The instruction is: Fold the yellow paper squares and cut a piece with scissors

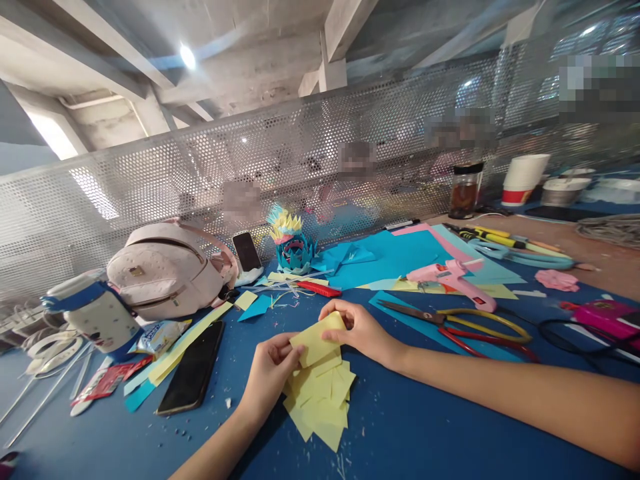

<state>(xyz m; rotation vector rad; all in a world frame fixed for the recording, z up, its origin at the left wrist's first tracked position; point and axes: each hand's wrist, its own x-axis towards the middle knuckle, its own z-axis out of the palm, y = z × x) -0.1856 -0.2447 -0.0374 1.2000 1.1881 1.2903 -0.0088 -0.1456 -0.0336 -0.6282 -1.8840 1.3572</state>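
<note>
Between my two hands is a small yellow paper rectangle [316, 341]. My left hand [274, 365] pinches its left end between thumb and fingers. On the upper right corner, my right hand [356, 331] grips the same piece with its thumb in front and fingers behind. Right below lies a loose pile of yellow paper pieces [320, 407] on the blue table [410, 427]. Scissors [450, 320] with one yellow and one red handle rest to the right of my right hand. A red cutter [320, 289] lies just beyond my hands.
A pink glue gun [453, 277] sits on blue paper sheets [400, 253]. Behind stands a folded-paper model [295, 247]. On the left are a black phone [193, 370], a tumbler [97, 320] and a pale pink backpack [165, 270]. A perforated metal screen [300, 153] borders the far side.
</note>
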